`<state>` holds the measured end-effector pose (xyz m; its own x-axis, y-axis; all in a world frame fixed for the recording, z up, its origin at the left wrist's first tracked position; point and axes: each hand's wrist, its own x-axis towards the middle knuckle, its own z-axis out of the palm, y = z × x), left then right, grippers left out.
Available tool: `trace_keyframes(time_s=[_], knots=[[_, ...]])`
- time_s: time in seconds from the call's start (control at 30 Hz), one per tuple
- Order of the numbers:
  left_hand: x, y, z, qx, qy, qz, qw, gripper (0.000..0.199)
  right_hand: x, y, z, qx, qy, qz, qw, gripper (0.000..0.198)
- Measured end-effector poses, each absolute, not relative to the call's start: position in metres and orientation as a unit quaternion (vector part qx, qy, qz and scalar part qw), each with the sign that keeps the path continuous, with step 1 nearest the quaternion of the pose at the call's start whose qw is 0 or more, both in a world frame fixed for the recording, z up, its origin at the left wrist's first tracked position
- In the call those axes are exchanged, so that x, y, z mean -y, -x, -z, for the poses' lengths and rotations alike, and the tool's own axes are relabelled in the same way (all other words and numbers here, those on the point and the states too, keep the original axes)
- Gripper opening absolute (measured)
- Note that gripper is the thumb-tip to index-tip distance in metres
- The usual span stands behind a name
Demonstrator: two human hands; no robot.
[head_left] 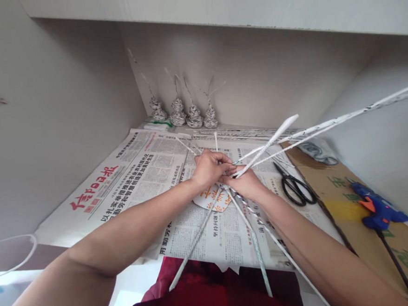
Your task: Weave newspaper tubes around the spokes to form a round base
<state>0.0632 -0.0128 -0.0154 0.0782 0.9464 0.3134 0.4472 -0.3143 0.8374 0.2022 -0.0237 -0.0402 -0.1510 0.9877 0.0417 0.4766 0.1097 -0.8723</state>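
Several long rolled paper strips (269,141) spread out from one point between my hands, some to the upper right and others down over the table's front edge. My left hand (209,165) is closed, pinching the strips where they cross. Against it, my right hand (246,181) is also closed around strips; its fingertips are partly hidden. Below the hands lies a pale rounded piece with orange writing (216,202), partly covered by them. Newspaper sheets (136,176) lie under everything.
Several small woven paper gourds (194,116) stand along the back wall. More rolled strips (244,134) lie in front of them. To the right are black-handled scissors (295,188), a cardboard sheet (340,199) and a blue glue gun (380,208) with a cord. A shelf edge overhangs the back.
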Motion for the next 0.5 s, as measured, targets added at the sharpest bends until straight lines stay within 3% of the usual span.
trace_keyframes(time_s=[0.27, 0.4, 0.5], knots=[[0.013, -0.060, 0.019, -0.472, -0.686, -0.481, 0.275, 0.005, 0.025, -0.201, 0.039, 0.645, 0.560, -0.380, 0.356, 0.019], [0.018, -0.045, 0.010, -0.444, -0.684, -0.532, 0.228, 0.024, 0.022, -0.208, 0.040, 0.608, 0.550, -0.406, 0.403, 0.025], [0.016, -0.035, 0.006, -0.409, -0.763, -0.450, 0.220, 0.035, 0.018, -0.214, 0.041, 0.592, 0.535, -0.421, 0.431, 0.031]])
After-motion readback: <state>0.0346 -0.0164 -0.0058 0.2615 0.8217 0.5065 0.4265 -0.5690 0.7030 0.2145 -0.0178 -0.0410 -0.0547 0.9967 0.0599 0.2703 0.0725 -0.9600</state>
